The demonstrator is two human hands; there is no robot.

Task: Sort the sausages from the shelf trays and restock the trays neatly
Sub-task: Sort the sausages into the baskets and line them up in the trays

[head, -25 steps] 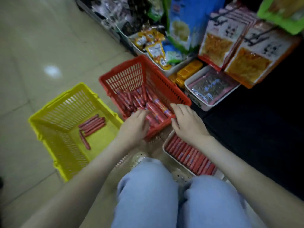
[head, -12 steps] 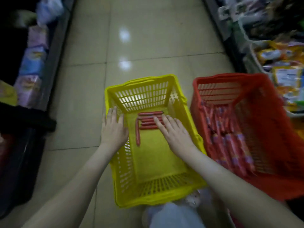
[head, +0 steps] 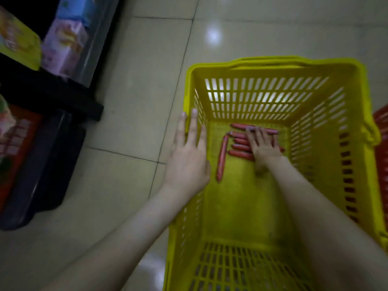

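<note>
We crouched over the yellow basket (head: 273,66) on the shop floor (head: 130,85), both forearms reaching forward from the near edge. Our left hand (head: 188,158) lay flat on the basket's left rim, fingers straight and slightly spread, gripping nothing and seemingly steadying the basket. Deeper in, our right hand (head: 263,147) pressed palm-down on a row of sausages (head: 240,147) at the far end of the basket's floor, fingers extended over them; whether any sausage was pinched underneath we could not tell. One lone sausage (head: 221,157) lay crosswise, just left of the row and touching its ends. The step, as we judged it, was gathering the row: best done by curling the fingers under several at once, keeping them parallel, and collecting the crosswise one separately so the bundle stayed aligned. A sliver of red basket (head: 381,131) showed at the right edge.
</note>
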